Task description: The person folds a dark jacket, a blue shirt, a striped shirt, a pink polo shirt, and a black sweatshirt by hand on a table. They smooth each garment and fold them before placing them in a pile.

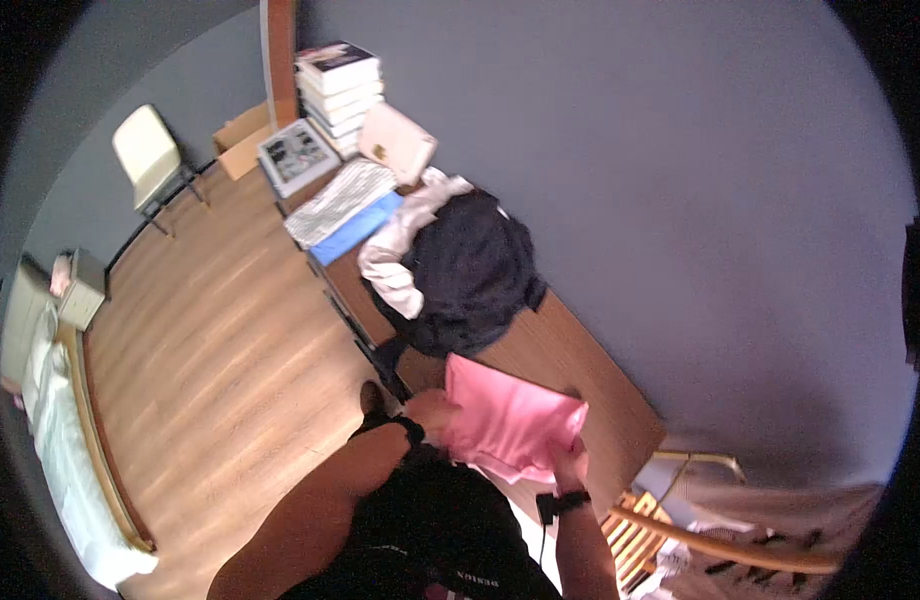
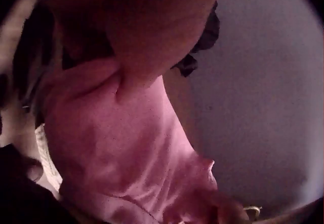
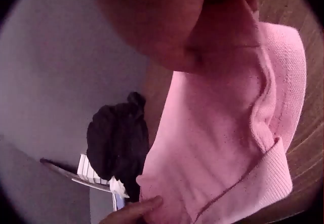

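A pink cloth garment (image 1: 510, 415), folded into a rough rectangle, is held between both hands over the near part of the wooden table. My left hand (image 1: 436, 416) grips its left edge; in the left wrist view that hand (image 2: 147, 36) pinches the fabric (image 2: 116, 148), with creases running from the thumb. At the opposite side my right hand (image 1: 571, 462) grips the lower right corner. The right wrist view has this hand (image 3: 162, 21) pinching one end of the garment (image 3: 207, 127), whose ribbed edge is folded over. Fingertips under the cloth are hidden.
On the table (image 1: 605, 400), a black garment heap (image 1: 470, 265) lies beyond the pink cloth, beside a white garment (image 1: 390, 265). Farther back are striped and blue folded fabric (image 1: 345, 210), a pale bag (image 1: 397, 140) and stacked books (image 1: 340, 90). A wooden chair (image 1: 635, 540) stands lower right.
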### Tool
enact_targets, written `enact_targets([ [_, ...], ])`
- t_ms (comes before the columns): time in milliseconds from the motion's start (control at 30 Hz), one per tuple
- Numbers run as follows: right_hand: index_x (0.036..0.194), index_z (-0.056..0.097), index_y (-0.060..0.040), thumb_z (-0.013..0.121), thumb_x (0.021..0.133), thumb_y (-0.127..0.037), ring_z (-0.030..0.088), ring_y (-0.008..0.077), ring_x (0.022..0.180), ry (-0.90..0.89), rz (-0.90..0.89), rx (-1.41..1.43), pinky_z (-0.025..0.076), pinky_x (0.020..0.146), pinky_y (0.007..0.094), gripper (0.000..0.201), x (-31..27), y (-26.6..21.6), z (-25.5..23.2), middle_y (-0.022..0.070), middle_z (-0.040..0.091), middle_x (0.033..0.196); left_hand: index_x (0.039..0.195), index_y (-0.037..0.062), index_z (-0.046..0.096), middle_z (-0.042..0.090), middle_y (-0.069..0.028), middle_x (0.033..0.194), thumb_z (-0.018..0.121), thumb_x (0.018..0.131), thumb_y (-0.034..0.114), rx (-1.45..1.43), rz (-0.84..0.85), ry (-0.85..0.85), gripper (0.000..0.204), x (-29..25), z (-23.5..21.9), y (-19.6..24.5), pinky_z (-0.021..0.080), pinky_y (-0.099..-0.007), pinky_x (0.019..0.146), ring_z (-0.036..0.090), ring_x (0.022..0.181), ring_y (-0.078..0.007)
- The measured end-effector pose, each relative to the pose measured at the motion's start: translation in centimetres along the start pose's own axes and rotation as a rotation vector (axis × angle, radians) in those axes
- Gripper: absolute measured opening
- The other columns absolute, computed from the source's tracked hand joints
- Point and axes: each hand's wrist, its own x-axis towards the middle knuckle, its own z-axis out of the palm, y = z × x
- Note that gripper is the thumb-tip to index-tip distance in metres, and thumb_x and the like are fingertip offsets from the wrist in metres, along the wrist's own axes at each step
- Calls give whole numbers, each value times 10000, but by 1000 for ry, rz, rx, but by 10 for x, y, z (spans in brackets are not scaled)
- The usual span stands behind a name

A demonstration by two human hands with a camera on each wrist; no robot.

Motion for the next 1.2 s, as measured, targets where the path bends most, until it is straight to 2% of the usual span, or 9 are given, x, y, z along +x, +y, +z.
enact_targets([
  [133,1223,571,12,575,867,-49,604,146,955,36,-125,50,499,811,299,362,-21,-36,-6,57,641,1130,934,45,712,693,-222,933,626,829,439,-229,436,31,416,0,5,-16,520,-464,787,678,894,-373],
  [367,1173,596,33,600,899,11,611,147,935,-53,-206,360,482,865,281,275,-59,-168,-9,58,654,1058,924,-4,647,684,-186,850,659,862,506,-347,371,-130,514,-55,-98,2,514,-402,753,676,810,-282],
  [467,1117,660,-1,627,935,-141,665,146,707,81,-445,206,537,613,273,232,-65,-255,39,83,716,895,946,-1,641,688,-135,783,635,899,513,-508,304,-185,517,-79,-177,-11,522,-378,715,674,747,-233],
  [533,1422,503,-56,643,929,-119,510,187,1298,-118,58,184,328,1118,282,516,-32,-234,37,172,549,1401,1016,14,638,677,-59,676,628,933,461,-670,114,-382,455,-88,-238,-29,526,-320,612,665,638,-164],
  [567,1422,503,-56,643,929,-119,510,187,1298,-115,53,170,328,1118,282,516,-32,-269,68,172,549,1401,1016,14,638,677,-59,676,628,933,461,-683,123,-382,455,-86,-251,-48,526,-320,612,665,638,-164],
  [633,1155,607,22,616,911,1,601,130,914,-130,-283,138,481,845,270,246,-29,-339,135,40,655,1045,1063,25,637,665,-48,643,629,941,428,-644,238,-52,422,-85,-274,-87,522,-292,581,662,621,-149],
  [833,1164,614,-8,628,947,-68,547,79,834,-363,-522,-112,473,711,241,226,64,-422,261,-6,627,953,1125,18,626,703,-80,781,639,947,326,-849,194,232,355,-86,-352,-151,549,-315,617,671,662,-137],
  [1033,1173,616,-12,622,944,-48,583,125,950,-424,-691,-193,484,862,273,232,133,-519,360,40,651,1022,1140,-3,612,703,-110,841,629,955,285,-885,107,401,342,-51,-397,-164,556,-337,621,681,690,-187],
  [1200,1295,529,39,609,922,-39,630,226,1017,-446,-414,-113,498,908,327,390,200,-533,406,100,667,1132,1149,-23,600,695,-157,988,622,955,281,-997,82,483,362,15,-396,-183,555,-346,754,695,860,-243],
])
